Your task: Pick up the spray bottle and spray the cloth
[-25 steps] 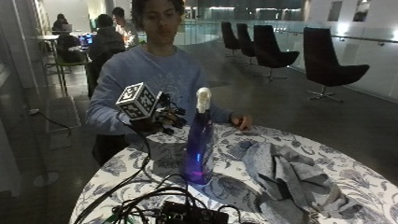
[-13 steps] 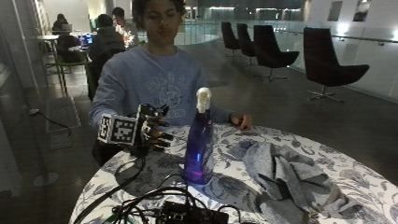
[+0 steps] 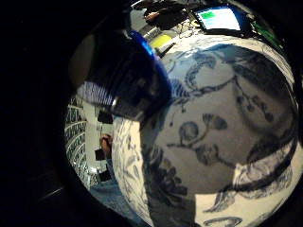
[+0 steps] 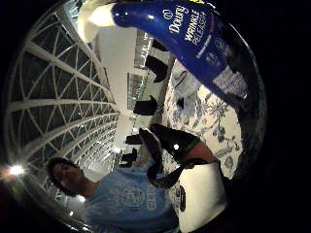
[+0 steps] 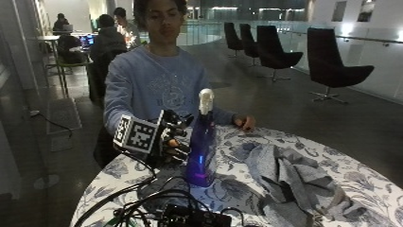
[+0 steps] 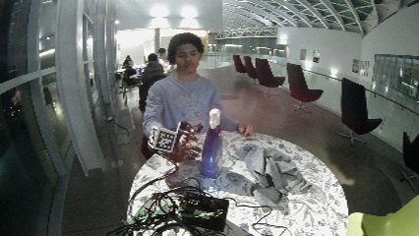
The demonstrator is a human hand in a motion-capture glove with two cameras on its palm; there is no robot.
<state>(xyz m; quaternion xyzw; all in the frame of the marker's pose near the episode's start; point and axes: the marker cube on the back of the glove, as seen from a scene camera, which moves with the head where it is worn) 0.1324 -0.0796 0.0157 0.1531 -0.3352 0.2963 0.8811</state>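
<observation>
one tall blue spray bottle (image 5: 201, 142), white nozzle.

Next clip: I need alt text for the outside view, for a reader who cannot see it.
A person's gloved right hand reaches beside an upright blue spray bottle on a floral-patterned table, fingers curled, grip not clear. A crumpled grey cloth lies past the bottle; the bare hand rests on the table.

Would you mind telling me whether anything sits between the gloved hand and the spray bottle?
Nothing visible does. In the outside view the gloved right hand is right beside the blue spray bottle, fingers curled toward it with no object between. The grey cloth lies on the bottle's far side, away from the hand.
</observation>
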